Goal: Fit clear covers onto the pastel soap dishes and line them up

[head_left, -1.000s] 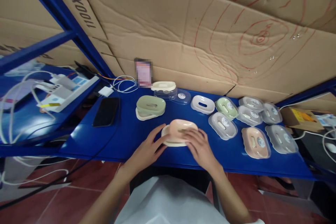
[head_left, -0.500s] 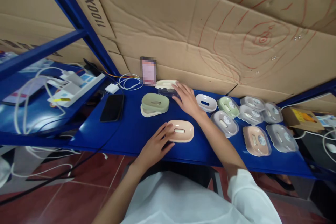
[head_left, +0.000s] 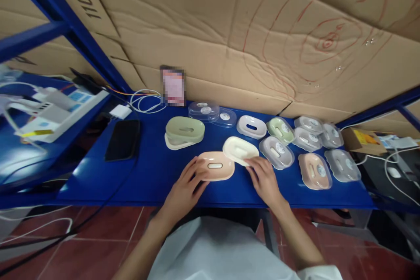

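Observation:
In front of me a peach oval soap dish [head_left: 219,174] lies on the blue table, a pale bar showing in its middle slot. My left hand [head_left: 189,181] grips its left end. My right hand [head_left: 264,179] pinches the lower right edge of a cream oval soap dish part [head_left: 238,149], tilted and close above the peach dish's upper right corner. Farther back, a green soap dish [head_left: 193,127] rests on a cream piece [head_left: 173,142]. Behind these lie clear lids [head_left: 204,111] with round stickers. A white soap dish [head_left: 246,123] with an open slot stands to the right.
Several lidded soap dishes [head_left: 277,154] in grey, green and peach stand on the right of the blue table [head_left: 147,183]. A black phone [head_left: 123,140], cables and a power strip [head_left: 62,118] are at left. Cardboard [head_left: 203,30] walls the back; a small box [head_left: 364,140] is far right.
My right hand has come back toward me from the rear of the table, bringing the cream part to the peach dish. The clear lids now show uncovered. My left hand stays on the peach dish.

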A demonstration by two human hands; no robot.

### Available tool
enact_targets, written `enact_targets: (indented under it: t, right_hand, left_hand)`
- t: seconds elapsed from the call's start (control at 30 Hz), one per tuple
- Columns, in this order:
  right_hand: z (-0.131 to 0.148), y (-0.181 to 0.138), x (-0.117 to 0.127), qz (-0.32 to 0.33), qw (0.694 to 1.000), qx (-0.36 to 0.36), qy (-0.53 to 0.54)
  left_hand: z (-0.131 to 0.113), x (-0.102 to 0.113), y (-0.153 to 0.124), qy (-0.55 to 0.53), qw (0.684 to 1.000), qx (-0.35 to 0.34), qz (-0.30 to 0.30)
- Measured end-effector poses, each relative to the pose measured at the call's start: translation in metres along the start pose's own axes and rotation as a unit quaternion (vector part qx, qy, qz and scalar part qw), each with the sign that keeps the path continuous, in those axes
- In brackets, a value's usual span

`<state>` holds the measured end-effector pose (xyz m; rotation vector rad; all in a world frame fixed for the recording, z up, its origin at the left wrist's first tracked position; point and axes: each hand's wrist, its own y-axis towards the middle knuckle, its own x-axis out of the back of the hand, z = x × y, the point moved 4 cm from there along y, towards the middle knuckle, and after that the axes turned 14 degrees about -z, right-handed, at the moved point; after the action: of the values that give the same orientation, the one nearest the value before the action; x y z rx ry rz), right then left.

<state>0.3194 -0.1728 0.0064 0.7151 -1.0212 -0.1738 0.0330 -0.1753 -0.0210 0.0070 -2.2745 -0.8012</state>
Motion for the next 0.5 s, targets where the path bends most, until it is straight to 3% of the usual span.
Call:
enact_targets:
  t: [0.1,0.2,0.4,0.5]
  right_hand:
    - [-0.004,-0.034,0.005,0.024,0.999,-0.004,-0.035]
    - [-0.008,-0.035,0.000,0.037,0.997,-0.013,-0.063]
    - [-0.005,0.008,-0.006,0.102,0.992,0.036,-0.063]
    - [-0.002,0.045,-0.014,0.084,0.994,0.051,-0.051]
  left_hand:
    - [0.000,-0.001,0.003,0.006,1.000,-0.002,-0.008]
    - [-0.003,0.000,0.003,0.029,0.999,0.002,-0.018]
    - [-0.002,0.015,-0.009,0.082,0.996,0.006,-0.031]
    - [0.001,0.019,-0.014,0.075,0.997,0.000,-0.024]
